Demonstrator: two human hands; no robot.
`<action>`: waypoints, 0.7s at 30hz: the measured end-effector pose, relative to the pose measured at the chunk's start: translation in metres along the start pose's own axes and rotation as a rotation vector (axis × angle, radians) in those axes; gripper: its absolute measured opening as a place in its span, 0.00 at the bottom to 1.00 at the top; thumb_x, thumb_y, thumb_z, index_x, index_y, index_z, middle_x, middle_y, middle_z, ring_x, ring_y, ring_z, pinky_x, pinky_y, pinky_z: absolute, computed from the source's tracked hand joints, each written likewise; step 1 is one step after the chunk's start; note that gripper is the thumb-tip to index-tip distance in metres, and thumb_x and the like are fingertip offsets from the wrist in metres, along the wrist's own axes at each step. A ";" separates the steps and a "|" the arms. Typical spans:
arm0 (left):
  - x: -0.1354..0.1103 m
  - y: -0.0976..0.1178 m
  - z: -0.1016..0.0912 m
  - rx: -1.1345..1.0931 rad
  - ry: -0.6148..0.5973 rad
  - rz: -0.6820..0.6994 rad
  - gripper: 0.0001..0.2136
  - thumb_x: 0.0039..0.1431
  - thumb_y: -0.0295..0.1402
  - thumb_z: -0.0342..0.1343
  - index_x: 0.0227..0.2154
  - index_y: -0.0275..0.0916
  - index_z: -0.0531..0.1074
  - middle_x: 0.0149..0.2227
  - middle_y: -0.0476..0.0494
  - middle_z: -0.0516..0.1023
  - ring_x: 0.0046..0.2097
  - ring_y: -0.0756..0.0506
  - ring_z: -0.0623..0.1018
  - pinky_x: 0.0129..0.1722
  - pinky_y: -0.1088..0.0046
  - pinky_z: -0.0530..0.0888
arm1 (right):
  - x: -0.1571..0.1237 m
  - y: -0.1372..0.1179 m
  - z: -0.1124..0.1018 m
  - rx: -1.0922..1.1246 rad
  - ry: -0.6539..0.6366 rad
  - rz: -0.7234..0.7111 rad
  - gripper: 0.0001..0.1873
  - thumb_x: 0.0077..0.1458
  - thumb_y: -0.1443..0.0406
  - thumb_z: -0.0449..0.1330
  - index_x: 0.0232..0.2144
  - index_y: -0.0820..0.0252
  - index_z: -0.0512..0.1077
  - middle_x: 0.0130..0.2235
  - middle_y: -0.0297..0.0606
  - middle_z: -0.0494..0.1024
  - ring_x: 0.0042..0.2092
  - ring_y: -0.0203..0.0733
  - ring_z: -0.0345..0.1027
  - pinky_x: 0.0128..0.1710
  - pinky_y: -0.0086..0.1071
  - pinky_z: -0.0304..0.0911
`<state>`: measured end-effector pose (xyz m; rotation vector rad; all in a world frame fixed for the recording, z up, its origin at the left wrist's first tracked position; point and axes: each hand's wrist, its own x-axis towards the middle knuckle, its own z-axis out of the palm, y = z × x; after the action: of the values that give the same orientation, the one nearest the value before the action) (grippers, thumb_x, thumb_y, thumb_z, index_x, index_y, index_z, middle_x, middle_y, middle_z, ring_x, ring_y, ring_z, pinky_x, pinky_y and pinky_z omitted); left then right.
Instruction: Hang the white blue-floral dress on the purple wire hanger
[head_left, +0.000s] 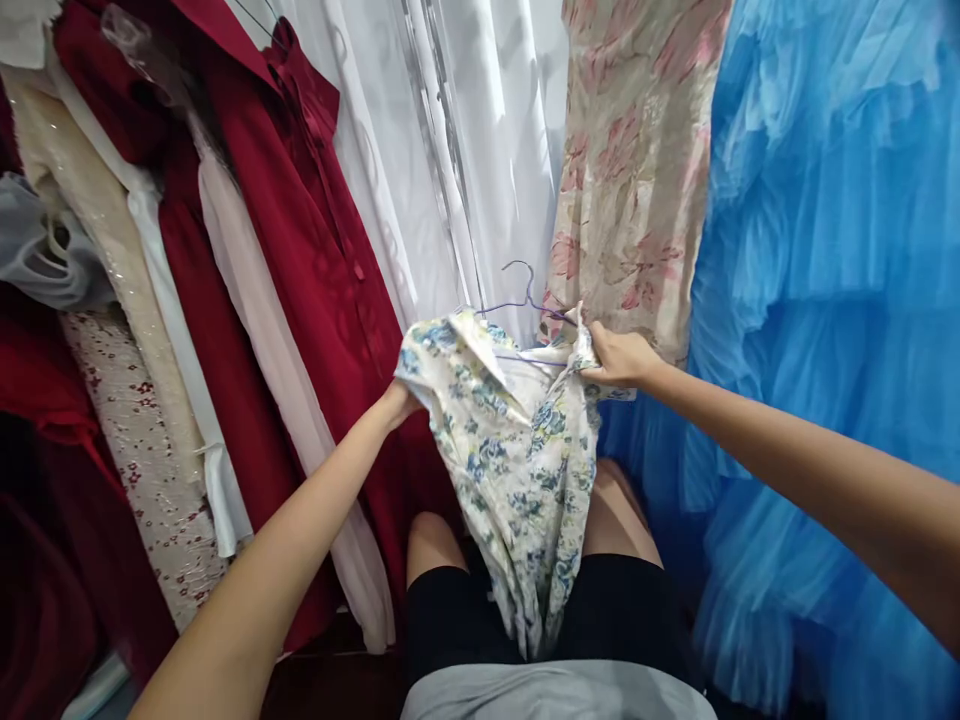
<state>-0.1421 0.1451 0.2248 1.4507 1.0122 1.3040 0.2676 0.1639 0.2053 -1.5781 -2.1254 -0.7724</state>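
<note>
Floral garment [491, 450], hanger [530, 297] apparently inserted; sleeve [417, 362] grasped by left hand [400, 403]; shoulder cloth [584, 345] pinched by right hand [621, 356], left bunched; hook [532, 271] not yet hung.

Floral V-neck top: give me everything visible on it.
White floral V-neck top with blue flowers and yellow-green accents, in thin-looking, creased fabric. A purple hanger sits within its neckline. It hangs neckline up, tapering into folds between the thighs. The left hand, partly hidden, is at one sleeve; the right hand grips the other shoulder.
</note>
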 end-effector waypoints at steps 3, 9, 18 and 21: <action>0.004 -0.007 -0.013 -0.006 -0.002 -0.135 0.40 0.59 0.67 0.34 0.48 0.34 0.73 0.40 0.33 0.81 0.47 0.34 0.79 0.52 0.54 0.73 | 0.002 0.005 -0.006 -0.031 -0.074 0.027 0.34 0.56 0.43 0.51 0.50 0.67 0.61 0.40 0.56 0.80 0.40 0.61 0.76 0.32 0.36 0.57; 0.003 -0.029 -0.007 -0.149 0.089 -0.009 0.27 0.60 0.56 0.54 0.51 0.40 0.75 0.53 0.38 0.79 0.55 0.39 0.78 0.55 0.62 0.74 | 0.012 -0.036 -0.028 -0.001 -0.043 -0.180 0.38 0.53 0.42 0.54 0.52 0.68 0.61 0.44 0.57 0.80 0.40 0.60 0.76 0.34 0.37 0.58; -0.048 -0.078 -0.009 -0.227 0.320 0.044 0.20 0.53 0.39 0.68 0.47 0.34 0.77 0.49 0.36 0.82 0.47 0.41 0.82 0.53 0.63 0.77 | -0.032 -0.050 -0.005 0.181 0.222 -0.453 0.46 0.52 0.53 0.60 0.66 0.72 0.51 0.61 0.63 0.64 0.60 0.65 0.60 0.55 0.49 0.56; -0.051 -0.092 -0.007 -0.229 0.347 -0.004 0.20 0.52 0.40 0.69 0.46 0.34 0.78 0.47 0.35 0.82 0.46 0.40 0.83 0.51 0.63 0.79 | -0.044 -0.063 0.001 0.190 0.204 -0.556 0.38 0.57 0.60 0.57 0.66 0.69 0.55 0.59 0.60 0.67 0.59 0.62 0.61 0.56 0.50 0.54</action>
<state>-0.1549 0.1191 0.1235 1.0718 1.0443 1.6483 0.2207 0.1177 0.1653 -0.7750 -2.4164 -0.8227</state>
